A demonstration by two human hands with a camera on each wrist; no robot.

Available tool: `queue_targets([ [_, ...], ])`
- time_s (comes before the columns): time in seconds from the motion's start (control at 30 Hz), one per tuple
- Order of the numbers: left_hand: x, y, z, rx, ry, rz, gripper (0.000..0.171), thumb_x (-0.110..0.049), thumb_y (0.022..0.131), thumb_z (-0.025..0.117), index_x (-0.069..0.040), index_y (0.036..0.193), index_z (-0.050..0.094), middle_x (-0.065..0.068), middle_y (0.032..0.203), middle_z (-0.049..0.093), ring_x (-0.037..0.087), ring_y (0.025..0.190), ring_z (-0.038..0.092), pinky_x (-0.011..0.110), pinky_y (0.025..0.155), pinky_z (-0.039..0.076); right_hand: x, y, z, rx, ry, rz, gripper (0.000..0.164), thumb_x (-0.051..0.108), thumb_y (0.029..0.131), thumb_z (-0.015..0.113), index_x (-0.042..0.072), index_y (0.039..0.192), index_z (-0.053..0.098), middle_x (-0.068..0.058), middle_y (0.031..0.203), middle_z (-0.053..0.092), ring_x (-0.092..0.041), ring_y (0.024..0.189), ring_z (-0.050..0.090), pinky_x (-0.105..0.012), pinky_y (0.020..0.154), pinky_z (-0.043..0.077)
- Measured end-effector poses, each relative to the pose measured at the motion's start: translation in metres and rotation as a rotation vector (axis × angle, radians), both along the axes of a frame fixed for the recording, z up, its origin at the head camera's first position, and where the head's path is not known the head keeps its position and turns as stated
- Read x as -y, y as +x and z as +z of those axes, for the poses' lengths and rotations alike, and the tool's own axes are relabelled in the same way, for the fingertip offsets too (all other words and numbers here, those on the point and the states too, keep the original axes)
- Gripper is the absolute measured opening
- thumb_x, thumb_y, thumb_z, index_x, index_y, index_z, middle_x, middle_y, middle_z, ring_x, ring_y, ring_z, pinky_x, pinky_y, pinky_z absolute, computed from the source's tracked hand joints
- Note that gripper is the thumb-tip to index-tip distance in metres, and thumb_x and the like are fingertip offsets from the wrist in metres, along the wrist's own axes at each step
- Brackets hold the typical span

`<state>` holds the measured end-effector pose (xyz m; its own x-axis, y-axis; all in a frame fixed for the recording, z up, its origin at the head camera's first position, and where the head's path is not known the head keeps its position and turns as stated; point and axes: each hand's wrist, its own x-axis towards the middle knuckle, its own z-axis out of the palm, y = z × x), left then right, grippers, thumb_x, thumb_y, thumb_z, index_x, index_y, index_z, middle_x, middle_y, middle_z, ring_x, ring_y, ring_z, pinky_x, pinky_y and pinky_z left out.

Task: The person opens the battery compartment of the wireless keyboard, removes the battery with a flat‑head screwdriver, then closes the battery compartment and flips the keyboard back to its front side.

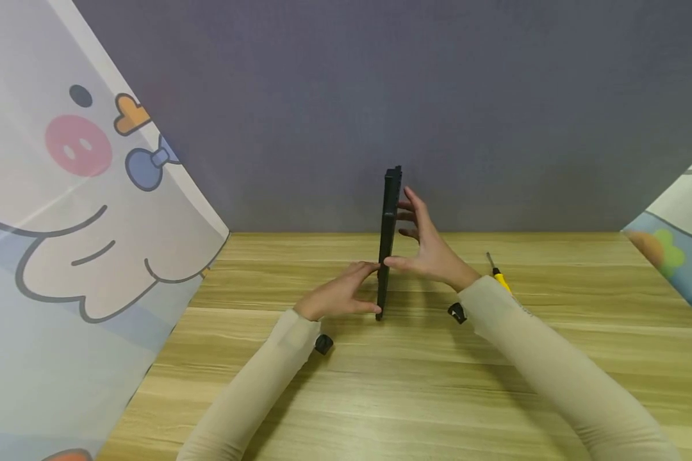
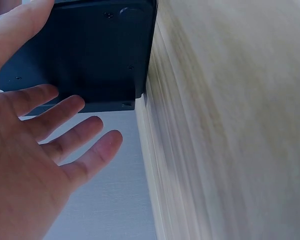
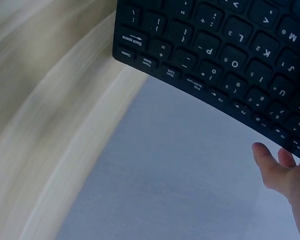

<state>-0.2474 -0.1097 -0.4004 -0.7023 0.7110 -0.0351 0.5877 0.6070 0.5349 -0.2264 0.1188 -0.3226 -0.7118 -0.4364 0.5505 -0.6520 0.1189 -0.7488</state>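
Observation:
A black keyboard [image 1: 387, 237] stands upright, seen almost edge-on in the head view. Its keys [image 3: 215, 55] face right, with the Backspace end low by the table. The dark underside with small screws [image 2: 90, 55] faces left. My left hand [image 1: 340, 294] is at its lower left, thumb and fingertips at the underside and near edge. In the left wrist view the fingers [image 2: 65, 120] are spread and loosely straight. My right hand [image 1: 432, 253] is on the key side, thumb reaching the near edge, fingers spread. Whether the keyboard touches the table cannot be told.
A screwdriver with a yellow and black handle [image 1: 500, 278] lies on the wooden table [image 1: 346, 397], right of the keyboard and partly behind the right forearm. A grey wall panel [image 1: 300, 115] rises behind the table. Cartoon-printed panels [image 1: 167, 269] flank the sides.

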Motion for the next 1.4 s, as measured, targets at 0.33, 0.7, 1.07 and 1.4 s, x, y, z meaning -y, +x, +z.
queue_targets([
  [0.33, -0.002, -0.001, 0.002, -0.002, 0.013, -0.008, 0.088, -0.046, 0.084, 0.069, -0.023, 0.152, 0.018, 0.005, 0.154, 0.02, 0.023, 0.141, 0.015, 0.047, 0.106, 0.029, -0.006, -0.003, 0.01, -0.047, 0.007, -0.003, 0.112, 0.022, 0.077, 0.08, 0.007, 0.151, -0.002, -0.022, 0.147, 0.017, -0.037, 0.131, 0.029, -0.061, 0.098, 0.03],
  [0.7, -0.004, -0.003, 0.003, -0.017, 0.007, -0.009, 0.09, -0.052, 0.082, 0.068, -0.025, 0.152, 0.018, 0.005, 0.154, 0.021, 0.021, 0.14, 0.015, 0.046, 0.106, 0.028, -0.013, -0.002, 0.023, -0.045, -0.004, 0.053, 0.111, 0.009, 0.078, 0.078, 0.006, 0.151, -0.006, -0.023, 0.149, 0.012, -0.039, 0.13, 0.028, -0.057, 0.098, 0.032],
  [1.07, -0.004, -0.005, 0.004, -0.034, 0.041, 0.017, 0.089, -0.055, 0.08, 0.069, -0.019, 0.149, 0.026, 0.003, 0.146, 0.031, 0.022, 0.137, 0.026, 0.043, 0.103, 0.033, -0.023, -0.006, 0.025, -0.09, -0.02, 0.065, 0.105, 0.013, 0.083, 0.073, 0.004, 0.15, -0.007, -0.025, 0.148, 0.014, -0.04, 0.133, 0.023, -0.059, 0.099, 0.028],
  [1.4, -0.005, -0.005, 0.0, 0.059, 0.029, 0.1, 0.117, -0.066, 0.07, 0.07, -0.03, 0.151, -0.007, 0.003, 0.157, 0.005, 0.021, 0.141, 0.009, 0.045, 0.107, 0.026, -0.037, -0.024, 0.008, -0.057, -0.078, 0.097, 0.095, 0.049, 0.089, 0.06, 0.021, 0.153, -0.003, -0.011, 0.15, 0.016, -0.028, 0.136, 0.019, -0.062, 0.103, 0.018],
])
